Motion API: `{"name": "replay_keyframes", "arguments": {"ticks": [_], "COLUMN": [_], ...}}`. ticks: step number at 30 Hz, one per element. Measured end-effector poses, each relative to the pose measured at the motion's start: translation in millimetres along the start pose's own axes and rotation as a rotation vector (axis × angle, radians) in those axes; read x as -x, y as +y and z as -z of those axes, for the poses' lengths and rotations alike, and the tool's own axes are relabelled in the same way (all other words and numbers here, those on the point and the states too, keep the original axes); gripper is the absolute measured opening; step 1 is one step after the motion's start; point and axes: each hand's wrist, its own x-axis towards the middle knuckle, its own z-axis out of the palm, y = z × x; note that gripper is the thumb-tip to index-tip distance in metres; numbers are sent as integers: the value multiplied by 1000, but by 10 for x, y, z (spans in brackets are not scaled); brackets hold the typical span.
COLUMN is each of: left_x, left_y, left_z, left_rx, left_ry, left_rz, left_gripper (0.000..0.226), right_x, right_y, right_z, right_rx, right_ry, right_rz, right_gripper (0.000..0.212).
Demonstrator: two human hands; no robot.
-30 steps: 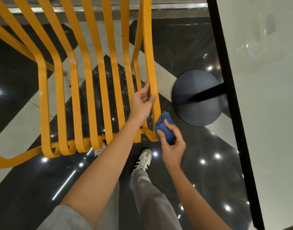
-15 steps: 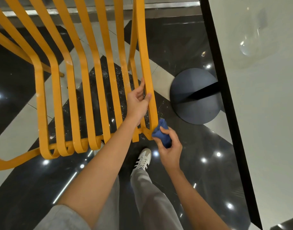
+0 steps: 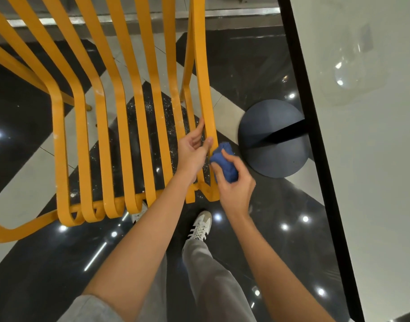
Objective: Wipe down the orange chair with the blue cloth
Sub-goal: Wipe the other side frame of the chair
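Note:
The orange chair [image 3: 120, 126], made of flat metal slats, fills the upper left of the head view. My left hand [image 3: 192, 152] grips its rightmost slat, thumb on the near face and fingers behind. My right hand [image 3: 234, 187] holds the bunched blue cloth [image 3: 225, 163] and presses it against the right side of that same slat, just below my left thumb. Part of the cloth is hidden under my fingers.
A white table top with a black edge [image 3: 315, 140] runs down the right side. Its dark round base [image 3: 273, 138] stands on the glossy black-and-white floor right of the chair. My shoe [image 3: 199, 226] and grey trouser leg lie below the hands.
My right hand has carried the cloth up the outer slat from its lower corner to just below my left thumb. The left hand keeps its grip on the slat.

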Motion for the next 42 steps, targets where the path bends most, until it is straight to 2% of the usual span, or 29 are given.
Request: {"name": "replay_keyframes", "arguments": {"ticks": [3, 8, 12, 14, 17, 19, 23, 25, 27, 29, 30, 31, 34, 35, 36, 38, 39, 41, 42], "left_x": [6, -10, 132, 289, 519, 633, 687, 640, 609, 602, 604, 607, 620, 620, 620, 617, 622, 622, 624], "left_y": [8, 40, -14, -150, -353, -409, -556, -696, -782, -802, -803, -810, -808, -806, -798, -782, -774, -766, -763], "left_z": [3, -38, -170, -297, -526, -661, -737, -714, -703, -711, -717, -719, -724, -727, -733, -751, -754, -748, -743], "left_rx": [28, 107, 177, 118, -34, -91, -353, -505, -551, -526, -497, -465, -414, -409, -409, -420, -423, -422, -419], "left_ry": [9, 42, 278, 358, 415, 425, 425, 445, 431, 427, 440, 455, 471, 477, 480, 480, 478, 475, 471], "left_rz": [16, 1, 42, 41, -9, -13, -75, -120, -104, -86, -90, -95, -113, -118, -119, -119, -113, -94, -89], "left_gripper": [56, 55, 60, 59, 55, 56, 64, 65, 64, 61, 62, 62, 60, 60, 61, 63, 63, 63, 63], "right_x": [265, -417, -212, -46, -340, -713, -1335, -1418, -1313, -1250, -1328, -1452, -1836, -1835, -1757, -1474, -1394, -1519, -1644], "right_y": [5, -153, -136, -76, -160, -320, -714, -776, -736, -731, -788, -863, -1100, -1120, -1088, -942, -892, -915, -959], "right_z": [152, 30, 98, 279, 442, 456, 221, 44, -55, -56, -80, -151, -430, -465, -435, -237, -147, -183, -267], "right_rx": [24, 141, 57, 60, 33, 61, 346, 549, 864, 1135, 1222, 1273, 1396, 1431, 1425, 1360, 1338, 1349, 1368], "right_ry": [-57, -166, -122, -74, -56, -127, -411, -725, -1037, -1245, -1300, -1290, -1023, -994, -1039, -1266, -1345, -1357, -1285], "right_rz": [-6, -26, -139, -209, -169, -85, 356, 716, 1080, 1303, 1349, 1363, 1250, 1217, 1219, 1272, 1282, 1265, 1245], "right_gripper": [31, 26, 23, 25, 46, 64, 49, 43, 40, 40, 42, 42, 35, 32, 34, 46, 44, 35, 35]}}
